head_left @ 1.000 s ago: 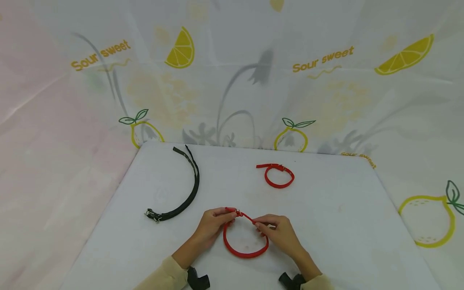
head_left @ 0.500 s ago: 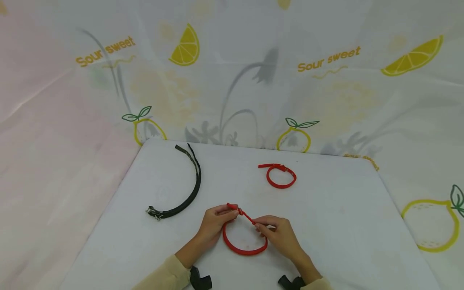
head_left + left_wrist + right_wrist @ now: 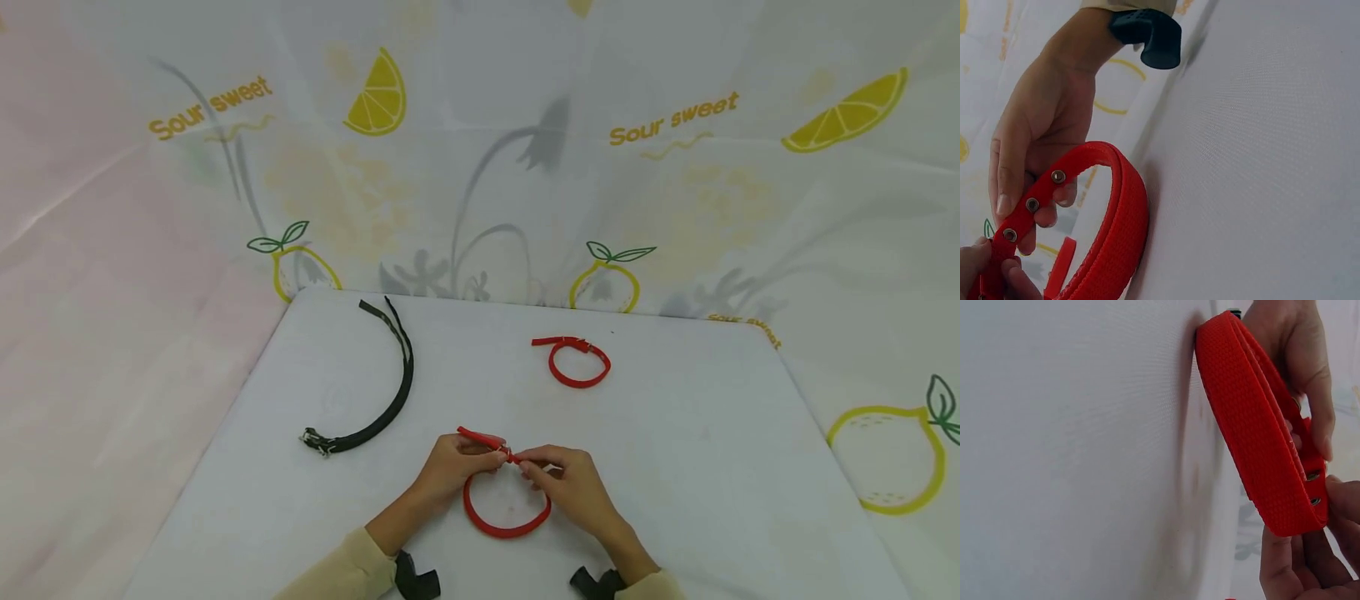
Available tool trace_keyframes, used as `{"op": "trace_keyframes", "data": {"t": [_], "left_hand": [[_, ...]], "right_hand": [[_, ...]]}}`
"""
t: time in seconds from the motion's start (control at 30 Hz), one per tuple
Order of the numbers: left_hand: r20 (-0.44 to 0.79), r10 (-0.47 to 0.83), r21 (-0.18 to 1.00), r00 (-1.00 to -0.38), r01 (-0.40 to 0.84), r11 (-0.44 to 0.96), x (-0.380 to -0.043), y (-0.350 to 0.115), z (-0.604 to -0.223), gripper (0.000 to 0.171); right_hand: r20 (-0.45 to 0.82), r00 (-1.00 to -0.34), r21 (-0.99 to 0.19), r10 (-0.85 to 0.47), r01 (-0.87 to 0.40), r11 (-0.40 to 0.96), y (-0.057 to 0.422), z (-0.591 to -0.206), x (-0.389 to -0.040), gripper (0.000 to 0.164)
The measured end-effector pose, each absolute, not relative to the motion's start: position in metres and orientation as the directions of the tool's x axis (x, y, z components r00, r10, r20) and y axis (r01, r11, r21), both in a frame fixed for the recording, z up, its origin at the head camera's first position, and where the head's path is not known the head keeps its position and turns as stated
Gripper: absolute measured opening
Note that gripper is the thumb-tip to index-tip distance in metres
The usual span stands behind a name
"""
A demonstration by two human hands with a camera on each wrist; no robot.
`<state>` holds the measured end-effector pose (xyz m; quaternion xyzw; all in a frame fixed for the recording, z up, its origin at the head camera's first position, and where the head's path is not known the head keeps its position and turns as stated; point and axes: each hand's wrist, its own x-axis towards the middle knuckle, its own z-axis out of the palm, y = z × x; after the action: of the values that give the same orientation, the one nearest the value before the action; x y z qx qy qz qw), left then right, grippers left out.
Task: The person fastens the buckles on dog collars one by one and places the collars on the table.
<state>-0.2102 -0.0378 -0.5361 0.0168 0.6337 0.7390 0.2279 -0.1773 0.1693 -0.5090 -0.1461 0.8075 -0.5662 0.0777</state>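
Observation:
A red collar (image 3: 506, 531), a woven strap bent into a ring, stands over the white table between both hands. My left hand (image 3: 452, 473) pinches it at the metal buckle, with the strap's free end sticking out up and left past the fingers. Close to the buckle, my right hand (image 3: 573, 486) pinches the strap between thumb and fingers; the two sets of fingertips nearly meet. Metal eyelets show along the collar (image 3: 1113, 250) beside the right hand (image 3: 1038, 134) in the left wrist view. Fingers partly hide the buckle.
Farther back on the white table (image 3: 697, 467) lies a second red collar (image 3: 576, 384), fastened in a smaller ring. A black collar (image 3: 407, 379) lies unfastened in a curve on the left. Behind the table hangs a lemon-printed cloth (image 3: 465, 100).
The strap at the buckle has shifted right and down, and the left fingertips are now closer to the right ones. More of the free end shows past the left hand.

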Motion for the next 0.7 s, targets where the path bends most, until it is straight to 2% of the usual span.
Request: {"op": "trace_keyframes", "data": {"t": [0.23,0.43,0.7], "left_hand": [[-0.292,0.278,0.912,-0.915,-0.353,-0.207,-0.214,-0.04,-0.544,0.041],[-0.305,0.266,0.889,-0.914,-0.374,-0.265,-0.216,-0.045,-0.546,0.042],[-0.337,0.284,0.874,-0.898,-0.41,-0.259,-0.215,-0.045,-0.542,0.041]], "right_hand": [[-0.077,-0.969,-0.913,-0.235,-0.026,0.407,0.175,-0.502,-0.171,0.022],[-0.133,-0.946,-0.957,-0.295,0.045,0.288,0.182,-0.49,-0.163,0.027],[-0.041,-0.965,-0.968,-0.258,-0.025,0.248,0.184,-0.506,-0.168,0.028]]}}
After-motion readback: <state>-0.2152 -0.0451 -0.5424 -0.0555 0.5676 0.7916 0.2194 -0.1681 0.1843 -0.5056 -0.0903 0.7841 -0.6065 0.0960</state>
